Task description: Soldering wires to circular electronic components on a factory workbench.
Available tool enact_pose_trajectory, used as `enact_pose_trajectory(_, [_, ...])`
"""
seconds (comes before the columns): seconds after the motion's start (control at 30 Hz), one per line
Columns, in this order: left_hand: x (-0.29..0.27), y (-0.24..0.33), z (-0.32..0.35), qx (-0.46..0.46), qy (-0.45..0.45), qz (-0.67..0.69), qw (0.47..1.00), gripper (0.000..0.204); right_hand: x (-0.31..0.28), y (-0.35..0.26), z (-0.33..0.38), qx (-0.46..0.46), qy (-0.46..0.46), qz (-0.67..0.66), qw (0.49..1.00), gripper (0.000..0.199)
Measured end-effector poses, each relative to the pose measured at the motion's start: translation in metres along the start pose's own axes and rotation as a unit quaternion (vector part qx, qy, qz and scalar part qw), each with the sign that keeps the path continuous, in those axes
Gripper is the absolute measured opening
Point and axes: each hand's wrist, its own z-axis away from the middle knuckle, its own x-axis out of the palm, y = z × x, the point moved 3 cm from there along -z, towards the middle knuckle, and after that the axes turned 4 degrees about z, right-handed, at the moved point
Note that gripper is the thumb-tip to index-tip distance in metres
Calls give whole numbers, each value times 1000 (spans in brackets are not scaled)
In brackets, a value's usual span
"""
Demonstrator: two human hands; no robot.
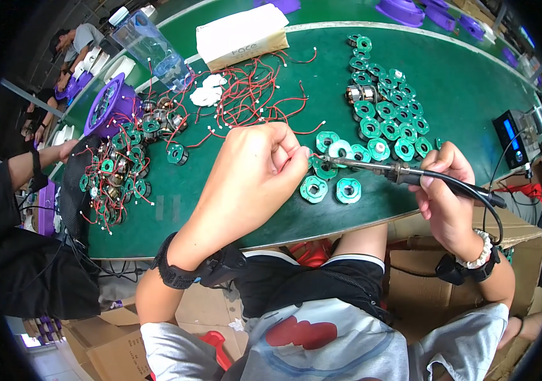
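My right hand (447,193) grips a soldering iron (404,174) like a pen; its metal tip points left. That tip lies over a small motor stator with a green circuit board (325,169). My left hand (255,162) is closed in a pinch just left of the tip, on a thin red wire (314,154) that shows only in part. Close by are a round white piece (341,150) and two more green-topped stators, one on the left (313,189) and one on the right (348,190). My left fingers hide part of the wire.
Several green-topped stators (404,131) stand in rows at the right. Loose red wires (252,95) lie beyond my left hand, near a tissue pack (242,38) and a water bottle (150,54). Wired stators (115,174) are heaped at left. A soldering station (513,140) stands far right.
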Motion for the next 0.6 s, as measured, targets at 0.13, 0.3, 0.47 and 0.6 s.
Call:
enact_pose_trajectory(0.13, [-2, 0, 0, 3, 12, 2, 1000, 20, -4, -4, -1, -13, 19, 2, 1000, 15])
enact_pose_trajectory(0.3, [-18, -4, -11, 32, 93, -63, 993, 18, -20, -15, -9, -62, 64, 14, 996, 12])
enact_pose_trajectory(0.47, [-58, -24, -44, 101, 165, -158, 968, 32, -18, -19, -11, -71, 97, 3, 993, 12])
enact_pose_trajectory(0.6, [-79, -21, -31, 92, 147, -245, 954, 20, -23, -17, -9, -53, 105, 4, 993, 12])
